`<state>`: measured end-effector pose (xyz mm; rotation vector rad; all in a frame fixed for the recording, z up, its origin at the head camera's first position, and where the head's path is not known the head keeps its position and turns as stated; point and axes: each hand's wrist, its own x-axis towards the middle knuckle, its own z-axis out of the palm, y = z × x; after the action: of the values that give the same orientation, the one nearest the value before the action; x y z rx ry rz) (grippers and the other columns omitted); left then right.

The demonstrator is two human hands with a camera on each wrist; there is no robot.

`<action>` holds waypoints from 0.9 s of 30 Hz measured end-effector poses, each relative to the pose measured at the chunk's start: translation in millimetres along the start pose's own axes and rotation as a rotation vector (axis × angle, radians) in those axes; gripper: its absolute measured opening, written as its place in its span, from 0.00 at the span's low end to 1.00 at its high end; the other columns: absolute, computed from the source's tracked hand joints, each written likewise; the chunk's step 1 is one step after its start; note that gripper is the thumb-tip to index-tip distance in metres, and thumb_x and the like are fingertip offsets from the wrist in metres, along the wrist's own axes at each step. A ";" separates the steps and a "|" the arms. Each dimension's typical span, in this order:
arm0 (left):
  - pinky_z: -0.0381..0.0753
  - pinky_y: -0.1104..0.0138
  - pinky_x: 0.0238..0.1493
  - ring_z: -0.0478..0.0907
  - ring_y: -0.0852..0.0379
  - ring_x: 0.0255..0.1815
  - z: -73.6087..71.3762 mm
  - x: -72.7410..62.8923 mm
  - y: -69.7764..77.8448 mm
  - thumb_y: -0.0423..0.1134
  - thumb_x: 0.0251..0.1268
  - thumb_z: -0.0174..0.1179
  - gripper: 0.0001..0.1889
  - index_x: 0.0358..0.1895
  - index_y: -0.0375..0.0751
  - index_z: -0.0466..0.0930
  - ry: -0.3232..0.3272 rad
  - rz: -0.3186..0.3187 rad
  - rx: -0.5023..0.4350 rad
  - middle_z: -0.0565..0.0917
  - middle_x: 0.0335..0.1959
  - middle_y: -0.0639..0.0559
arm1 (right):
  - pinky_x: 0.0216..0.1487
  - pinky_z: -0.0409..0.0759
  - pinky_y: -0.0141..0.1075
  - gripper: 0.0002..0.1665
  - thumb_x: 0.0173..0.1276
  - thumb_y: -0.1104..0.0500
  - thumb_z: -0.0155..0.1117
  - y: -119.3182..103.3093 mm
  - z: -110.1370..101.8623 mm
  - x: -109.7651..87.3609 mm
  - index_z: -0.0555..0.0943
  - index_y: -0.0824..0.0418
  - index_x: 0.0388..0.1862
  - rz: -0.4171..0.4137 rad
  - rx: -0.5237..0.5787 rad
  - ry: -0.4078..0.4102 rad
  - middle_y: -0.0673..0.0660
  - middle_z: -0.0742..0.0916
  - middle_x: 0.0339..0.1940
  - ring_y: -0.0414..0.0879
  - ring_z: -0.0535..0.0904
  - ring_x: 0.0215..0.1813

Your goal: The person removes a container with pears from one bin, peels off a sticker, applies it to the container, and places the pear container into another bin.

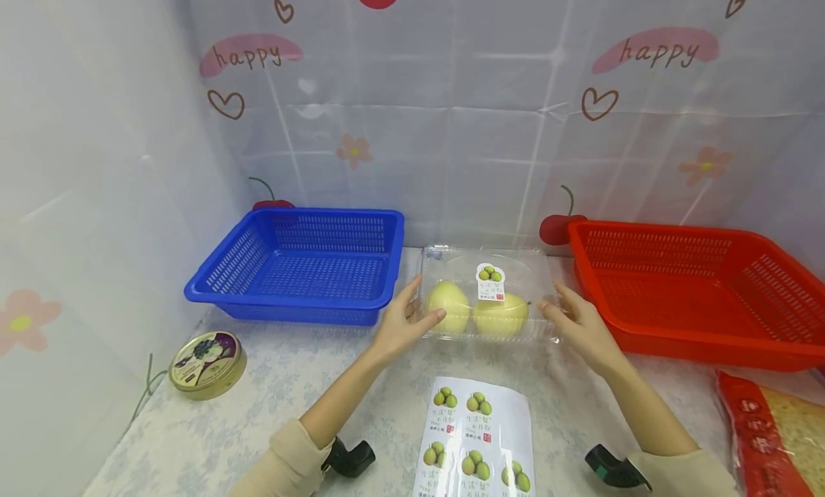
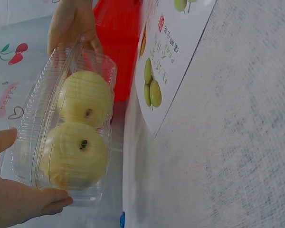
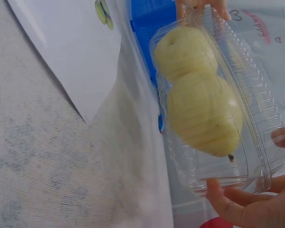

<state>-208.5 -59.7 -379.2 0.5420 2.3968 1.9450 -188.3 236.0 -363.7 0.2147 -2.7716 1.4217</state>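
A clear plastic clamshell box (image 1: 548, 268) holds two pale yellow pears, one on the left (image 1: 449, 307) and one on the right (image 1: 501, 315). On its lid is a white sticker (image 1: 491, 282) with printed pears. My left hand (image 1: 401, 324) grips the box's left end, thumb at the front. At the opposite end, my right hand (image 1: 580, 327) holds the box between thumb and fingers, as the right wrist view also shows. Whether the box touches the table is unclear. Nearer me lies a sheet of similar stickers (image 1: 473, 436).
A blue basket (image 1: 322, 307) stands left of the box, a red basket (image 1: 709, 343) to its right. At the left lies a round tin (image 1: 208, 364). A red-and-clear food packet (image 1: 773, 432) sits at the right front. A patterned curtain (image 1: 419, 160) hangs behind.
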 end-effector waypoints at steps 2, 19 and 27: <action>0.62 0.50 0.65 0.55 0.30 0.68 -0.8 -0.1 3.0 0.39 0.61 0.61 0.41 0.73 0.32 0.48 -0.001 0.009 0.007 0.50 0.73 0.34 | 0.55 0.70 0.61 0.44 0.72 0.45 0.48 -2.8 -2.2 -0.8 0.47 0.69 0.74 -0.011 0.002 0.000 0.73 0.58 0.72 0.73 0.60 0.66; 0.59 0.54 0.67 0.54 0.36 0.70 -6.0 8.1 27.7 0.36 0.56 0.66 0.45 0.73 0.32 0.49 -0.007 0.096 0.019 0.51 0.74 0.39 | 0.55 0.69 0.63 0.43 0.72 0.44 0.50 -16.9 -23.4 -2.8 0.45 0.59 0.77 -0.056 0.003 0.005 0.68 0.58 0.74 0.71 0.60 0.67; 0.58 0.57 0.68 0.52 0.39 0.72 -2.6 12.7 39.3 0.33 0.55 0.66 0.45 0.72 0.30 0.48 -0.011 0.150 0.005 0.50 0.74 0.39 | 0.53 0.73 0.61 0.41 0.72 0.44 0.51 -24.2 -35.6 -4.2 0.49 0.53 0.77 -0.091 0.045 0.032 0.66 0.67 0.70 0.65 0.70 0.61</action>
<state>-210.8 -52.1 -338.6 0.7515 2.4199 1.9854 -182.6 251.3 -323.7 0.3113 -2.6699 1.4537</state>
